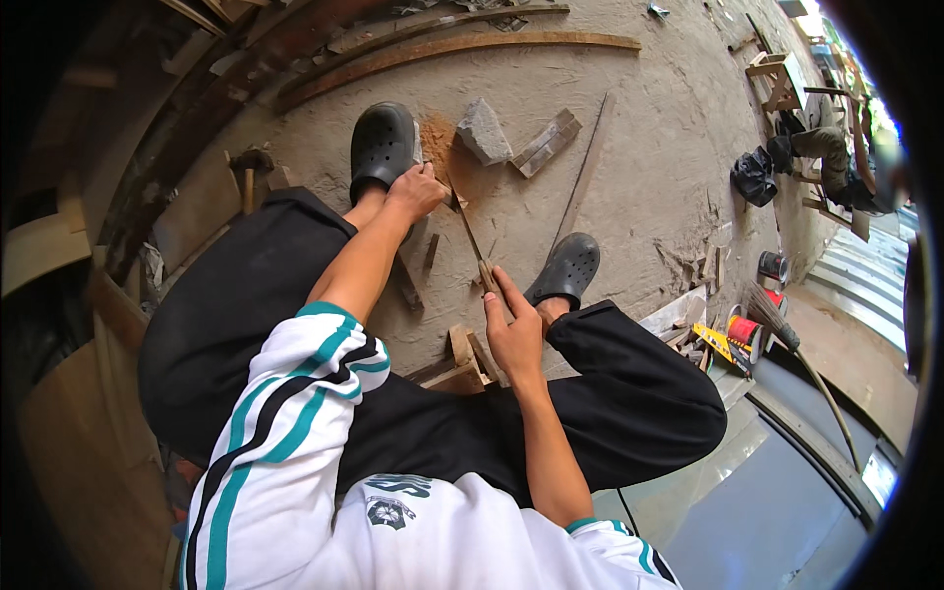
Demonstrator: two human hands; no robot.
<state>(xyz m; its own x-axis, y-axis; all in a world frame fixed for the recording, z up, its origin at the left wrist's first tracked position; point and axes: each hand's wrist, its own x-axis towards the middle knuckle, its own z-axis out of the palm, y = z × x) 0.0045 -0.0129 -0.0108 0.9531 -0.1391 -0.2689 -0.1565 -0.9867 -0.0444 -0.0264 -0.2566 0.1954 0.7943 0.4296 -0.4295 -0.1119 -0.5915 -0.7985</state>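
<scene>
The left hand is closed around the far end of a thin wooden strip, right beside the left black clog. The right hand pinches the strip's near end between thumb and fingers, just beside the right black clog. Past the left hand, a grey stone sits on the concrete floor next to reddish sawdust.

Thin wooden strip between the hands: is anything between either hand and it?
No. The left hand grips the thin wooden strip at its far end near the grey stone block, and the right hand holds the near end. Nothing visible lies between.
</scene>
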